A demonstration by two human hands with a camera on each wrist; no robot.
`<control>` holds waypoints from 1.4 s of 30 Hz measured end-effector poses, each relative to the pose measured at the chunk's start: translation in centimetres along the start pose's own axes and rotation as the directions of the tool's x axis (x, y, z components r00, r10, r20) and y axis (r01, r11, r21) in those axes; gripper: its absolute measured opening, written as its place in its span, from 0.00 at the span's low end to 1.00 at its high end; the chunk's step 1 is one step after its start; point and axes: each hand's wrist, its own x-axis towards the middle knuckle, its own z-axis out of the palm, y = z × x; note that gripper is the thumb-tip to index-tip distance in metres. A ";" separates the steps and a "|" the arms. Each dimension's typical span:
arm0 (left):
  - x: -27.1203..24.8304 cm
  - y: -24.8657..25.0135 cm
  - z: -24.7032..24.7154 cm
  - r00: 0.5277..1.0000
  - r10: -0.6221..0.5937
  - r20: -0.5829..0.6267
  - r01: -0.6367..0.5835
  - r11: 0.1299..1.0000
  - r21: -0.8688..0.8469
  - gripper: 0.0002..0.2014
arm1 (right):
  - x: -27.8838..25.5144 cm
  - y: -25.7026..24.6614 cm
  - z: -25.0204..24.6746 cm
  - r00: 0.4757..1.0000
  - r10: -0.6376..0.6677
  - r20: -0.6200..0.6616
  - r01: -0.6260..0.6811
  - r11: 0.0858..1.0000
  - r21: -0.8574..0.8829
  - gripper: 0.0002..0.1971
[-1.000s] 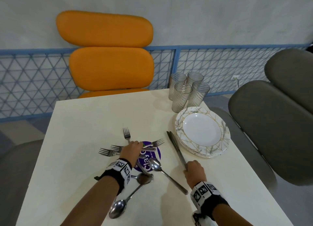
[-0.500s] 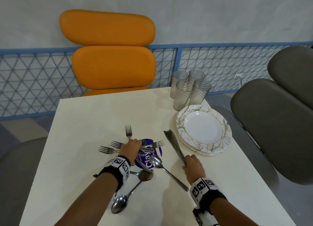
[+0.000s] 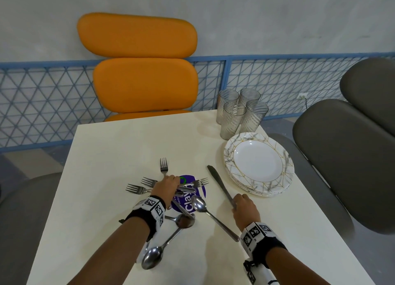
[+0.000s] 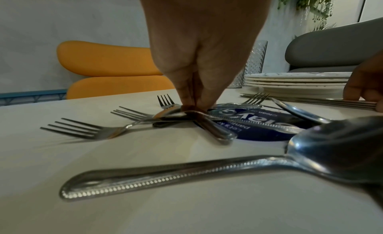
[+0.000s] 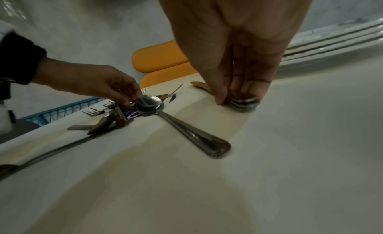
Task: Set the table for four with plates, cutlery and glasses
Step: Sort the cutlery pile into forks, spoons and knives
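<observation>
Several forks [image 3: 147, 181] lie fanned out with their handles crossing over a purple sticker [image 3: 192, 199]. My left hand [image 3: 174, 183] pinches a fork handle at that crossing, fingertips [image 4: 186, 103] pressed down on it. Three spoons [image 3: 198, 203] lie just in front of the forks. To the right, a stack of knives [image 3: 218, 182] points away from me, and my right hand [image 3: 236, 203] pinches their handle ends [image 5: 242, 103] against the table. A stack of marbled plates [image 3: 284, 156] sits to the right, and several ribbed glasses [image 3: 233, 122] stand behind it.
The cream table [image 3: 106, 156] is bare on its left and far sides. An orange chair [image 3: 145, 84] stands at the far edge, a grey chair [image 3: 342, 156] at the right edge. A blue mesh fence [image 3: 42, 103] runs behind.
Both hands stay on the same cutlery. The right hand has shifted the knives slightly, so that they now lie stacked instead of fanned.
</observation>
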 end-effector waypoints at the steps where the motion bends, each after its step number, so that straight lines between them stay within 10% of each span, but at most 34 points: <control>1: 0.0 0.0 0.0 1.000 0.000 -0.003 0.000 1.000 -0.003 0.25 | 0.1 0.0 0.0 1.000 0.008 0.001 -0.008 1.000 0.007 0.15; 11: -1.6 -0.2 -0.3 0.994 0.034 -0.107 -0.052 0.984 -0.168 0.23 | -0.5 -1.7 0.2 0.979 -0.155 -0.129 0.149 0.987 -0.058 0.14; 15: -4.4 -1.2 -0.5 0.978 -0.017 -0.208 -0.051 0.946 -0.319 0.18 | -2.2 -3.2 1.6 0.960 -0.278 0.022 0.279 0.953 -0.119 0.14; 23: -10.1 -0.9 -1.1 0.965 -0.112 -0.236 -0.031 0.848 -0.529 0.10 | -2.2 -5.7 1.1 0.972 -0.086 0.219 0.106 0.991 -0.079 0.12; 28: -12.1 2.6 -0.7 0.998 -0.065 0.021 0.054 0.562 -0.825 0.16 | -3.9 -9.6 0.3 0.969 -0.147 0.198 -0.003 0.796 0.605 0.15; 32: -13.1 3.0 -0.7 0.979 0.064 0.195 0.200 -0.076 -0.977 0.15 | -4.6 -13.6 0.3 0.922 -0.168 0.350 -0.211 0.540 0.815 0.11; 34: -13.7 1.8 -1.2 0.981 0.034 0.192 0.195 -0.183 -0.964 0.10 | -4.4 -14.5 0.6 0.892 -0.234 0.388 -0.217 0.531 0.819 0.08; 38: -14.9 -0.4 -1.4 0.969 -0.125 0.213 0.201 -0.101 -0.974 0.07 | -3.6 -15.6 2.1 0.881 -0.390 0.267 0.121 0.733 0.670 0.06; 42: -16.2 -2.7 -0.6 0.881 -0.414 0.228 0.207 -0.096 -0.974 0.12 | -3.2 -15.3 3.8 0.813 -0.548 0.197 0.571 0.817 -0.082 0.14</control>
